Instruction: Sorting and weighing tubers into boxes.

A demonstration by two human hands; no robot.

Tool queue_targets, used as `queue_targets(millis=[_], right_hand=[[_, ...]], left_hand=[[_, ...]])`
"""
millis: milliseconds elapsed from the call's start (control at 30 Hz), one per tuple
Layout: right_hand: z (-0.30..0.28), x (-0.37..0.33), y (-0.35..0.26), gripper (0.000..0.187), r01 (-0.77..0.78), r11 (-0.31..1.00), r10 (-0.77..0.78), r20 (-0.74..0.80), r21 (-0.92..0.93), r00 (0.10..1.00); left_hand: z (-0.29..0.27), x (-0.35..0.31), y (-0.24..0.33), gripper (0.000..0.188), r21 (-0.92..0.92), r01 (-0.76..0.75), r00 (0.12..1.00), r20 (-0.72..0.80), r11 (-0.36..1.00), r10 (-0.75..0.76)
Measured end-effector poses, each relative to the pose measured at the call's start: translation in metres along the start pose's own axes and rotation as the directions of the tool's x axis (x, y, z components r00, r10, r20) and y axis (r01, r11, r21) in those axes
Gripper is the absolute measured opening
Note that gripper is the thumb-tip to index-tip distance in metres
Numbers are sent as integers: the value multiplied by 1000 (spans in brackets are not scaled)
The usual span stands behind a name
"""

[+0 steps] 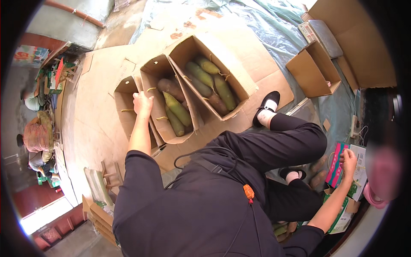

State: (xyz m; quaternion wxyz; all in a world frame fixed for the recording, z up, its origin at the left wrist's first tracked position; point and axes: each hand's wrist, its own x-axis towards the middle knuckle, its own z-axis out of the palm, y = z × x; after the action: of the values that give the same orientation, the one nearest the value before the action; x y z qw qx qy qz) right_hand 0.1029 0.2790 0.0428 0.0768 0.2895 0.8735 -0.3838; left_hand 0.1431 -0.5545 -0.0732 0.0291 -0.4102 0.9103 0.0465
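Three narrow cardboard boxes with yellow cord loops stand side by side in front of me. My left hand [143, 104] is closed over the rim between the left box [125, 92] and the middle box [153, 67]. Long green radish-like vegetables [177, 109] lie in the middle box with a brownish one [170, 88]. More of them [223, 91] fill the right box [182, 47]. Far to the right, my right hand [349, 162] is closed at a pink, white and green printed carton [336, 167]. Whatever its fingers hold is hidden.
Flattened cardboard [261, 60] lies under the boxes, beside a plastic sheet [274, 19]. An open cardboard box [314, 70] stands at the right. Loose brownish vegetables [318, 179] lie by my foot. A small wooden stool [112, 174] is at the left; people [38, 132] are beyond.
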Motion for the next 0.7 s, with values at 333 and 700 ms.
queue_targets(millis=[333,700], right_hand=[[33,-37,96,27,-344,937,346,-31,58,938],[20,-46,126,31,-432,898,434,-6,84,901]], left_hand=[[11,13,-41,35,-132,135,985,127,982,-118],[8,10,-96,35,-79,185,980,95,979,-177]])
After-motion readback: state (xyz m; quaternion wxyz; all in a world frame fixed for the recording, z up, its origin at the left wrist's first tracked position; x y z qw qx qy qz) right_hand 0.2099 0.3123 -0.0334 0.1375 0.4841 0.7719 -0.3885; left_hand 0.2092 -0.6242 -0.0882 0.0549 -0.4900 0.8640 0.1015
